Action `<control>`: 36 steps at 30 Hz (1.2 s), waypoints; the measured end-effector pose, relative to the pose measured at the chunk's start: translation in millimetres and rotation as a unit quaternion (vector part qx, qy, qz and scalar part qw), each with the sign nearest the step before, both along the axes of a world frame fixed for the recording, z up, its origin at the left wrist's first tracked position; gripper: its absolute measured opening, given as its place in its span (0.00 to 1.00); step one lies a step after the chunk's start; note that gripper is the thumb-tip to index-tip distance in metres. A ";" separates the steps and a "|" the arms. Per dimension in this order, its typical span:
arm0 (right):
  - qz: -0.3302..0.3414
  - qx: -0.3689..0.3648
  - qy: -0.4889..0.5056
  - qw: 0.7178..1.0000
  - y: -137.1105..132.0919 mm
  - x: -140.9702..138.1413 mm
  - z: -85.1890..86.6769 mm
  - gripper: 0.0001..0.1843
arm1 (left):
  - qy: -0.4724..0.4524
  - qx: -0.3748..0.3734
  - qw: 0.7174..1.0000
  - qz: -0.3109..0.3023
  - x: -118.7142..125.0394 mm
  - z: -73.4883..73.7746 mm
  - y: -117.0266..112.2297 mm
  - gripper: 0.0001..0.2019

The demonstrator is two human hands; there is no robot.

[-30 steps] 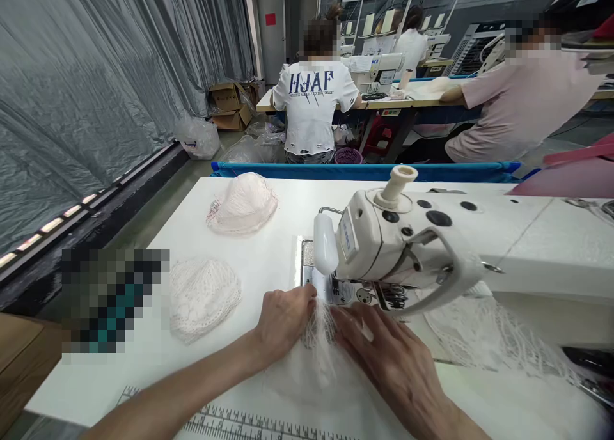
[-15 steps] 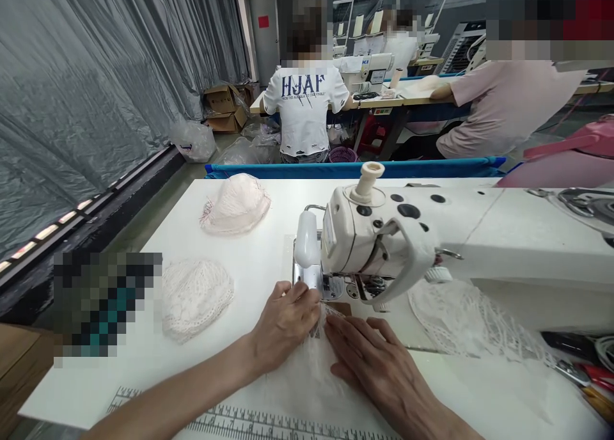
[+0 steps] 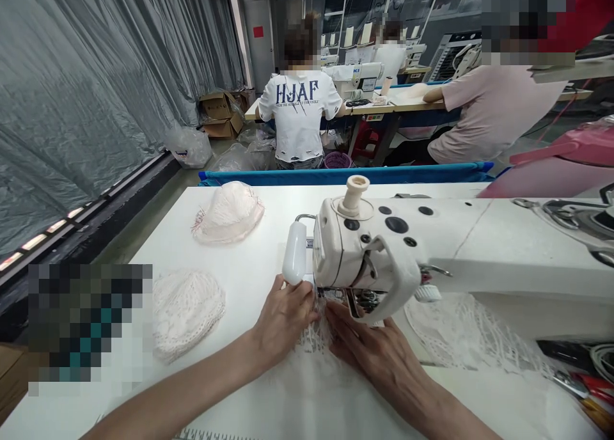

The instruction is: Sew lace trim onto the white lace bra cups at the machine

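In the head view, a strip of white lace on sheer fabric (image 3: 314, 343) lies under the front of a white sewing machine (image 3: 460, 232). My left hand (image 3: 284, 317), fingers curled, grips the left side of the lace close to the presser foot. My right hand (image 3: 378, 353) rests on the right side of the fabric with its fingers stretched out, fingertips close to the needle area. The machine's head partly covers those fingers. The needle itself is hidden. A white, rounded attachment (image 3: 295, 253) hangs just above my left fingers.
Two white lace cups, one farther back (image 3: 229, 213) and one nearer (image 3: 189, 313), lie left on the white table (image 3: 244, 376). More lace (image 3: 470, 334) lies under the machine arm. Tools (image 3: 582, 389) sit at the right edge. Co-workers sit beyond the blue cloth edge (image 3: 345, 176).
Both hands have moved slightly forward with the fabric, toward the needle. More lace shows between and below them. The camera view has shifted a little.
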State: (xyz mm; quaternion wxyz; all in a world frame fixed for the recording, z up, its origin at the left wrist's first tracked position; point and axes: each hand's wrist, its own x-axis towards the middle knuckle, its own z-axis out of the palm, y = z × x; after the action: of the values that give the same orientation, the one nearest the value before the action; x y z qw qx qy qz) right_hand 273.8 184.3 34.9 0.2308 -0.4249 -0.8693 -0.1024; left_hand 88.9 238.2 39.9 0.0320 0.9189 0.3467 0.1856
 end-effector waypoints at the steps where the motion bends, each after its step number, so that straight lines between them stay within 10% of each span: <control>1: -0.002 0.005 0.001 1.000 1.3 0.1 0.3 0.16 | -0.001 0.005 1.000 0.001 0.2 -0.6 1.2 0.10; 11: 0.017 0.008 0.008 1.000 -5.8 0.3 -3.9 0.15 | -0.028 0.136 0.990 -0.023 -3.0 3.1 -11.8 0.11; 36: -0.002 -0.026 0.024 0.999 5.3 7.9 -9.8 0.12 | -0.008 0.103 0.993 -0.053 -3.3 1.4 7.5 0.14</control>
State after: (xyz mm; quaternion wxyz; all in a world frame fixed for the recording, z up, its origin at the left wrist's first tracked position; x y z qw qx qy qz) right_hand 281.7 189.6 25.1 0.2403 -0.4351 -0.8649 -0.0702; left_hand 85.6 245.7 41.3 -0.0500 0.9327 0.2766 0.2260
